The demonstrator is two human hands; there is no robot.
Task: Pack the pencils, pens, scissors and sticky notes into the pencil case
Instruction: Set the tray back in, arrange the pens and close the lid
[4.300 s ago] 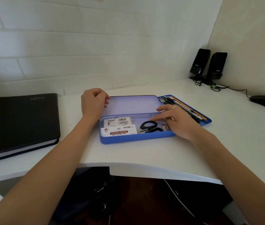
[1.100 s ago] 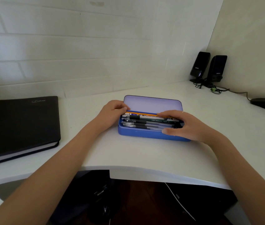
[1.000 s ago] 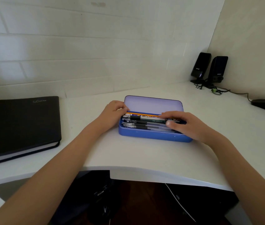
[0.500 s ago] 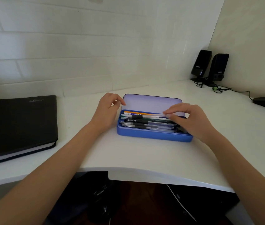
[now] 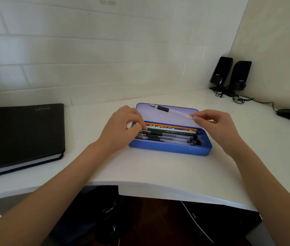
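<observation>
Two hands work at an open blue pencil case [image 5: 170, 149]: the right hand [image 5: 217, 126] pinches a clear pen [image 5: 171, 110] above it, while the left hand's [image 5: 121, 129] curled fingers press the packed pens [image 5: 167, 137].

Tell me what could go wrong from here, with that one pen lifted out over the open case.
The right hand pinches the clear pen only at its tail end, so it may swing or slip from that grip. The pens and pencils already fill the tray of the blue pencil case, so one laid crooked may stop the lid from shutting. The left hand could nudge them askew.
</observation>
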